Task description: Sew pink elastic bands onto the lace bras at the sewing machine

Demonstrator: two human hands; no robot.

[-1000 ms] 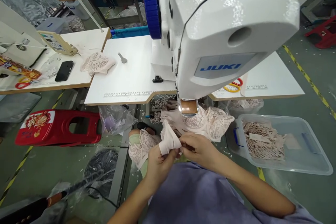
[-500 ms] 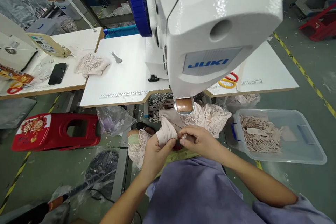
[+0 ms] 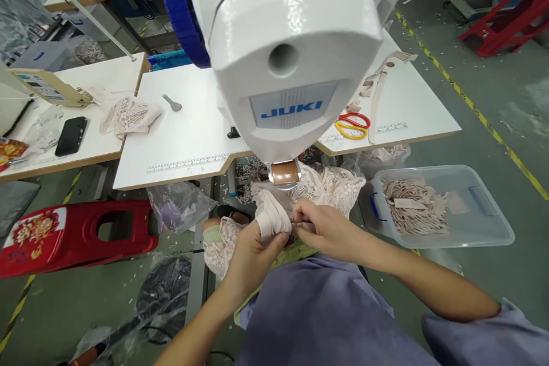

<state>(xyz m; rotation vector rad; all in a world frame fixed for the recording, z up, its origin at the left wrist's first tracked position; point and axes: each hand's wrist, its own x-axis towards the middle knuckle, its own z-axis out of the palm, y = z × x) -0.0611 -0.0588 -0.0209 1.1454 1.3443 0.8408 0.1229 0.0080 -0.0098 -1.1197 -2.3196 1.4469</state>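
My left hand [image 3: 254, 249] is wrapped round a bunched pale beige fabric piece [image 3: 271, 214], with the thumb pressed on its lower edge. Close beside it, my right hand [image 3: 328, 231] pinches at the right side of the same bunch; its fingertips hide exactly what part they grip. Beige lace fabric [image 3: 338, 186] spreads behind the hands, under the head of a white JUKI sewing machine [image 3: 283, 68]. More lace [image 3: 221, 249] hangs to the left, over my lap.
Red and yellow scissors [image 3: 352, 126] lie on the white worktable [image 3: 189, 137]. On the right stands a clear plastic bin [image 3: 476, 229] with beige straps [image 3: 414, 206]. A red stool [image 3: 86, 237] is on the left, beneath a table carrying a phone [image 3: 71, 136].
My view has turned to the right, so the machine sits further left and the scissors show fully. Both hands keep hold of the fabric, the right one's fingers slightly shifted.
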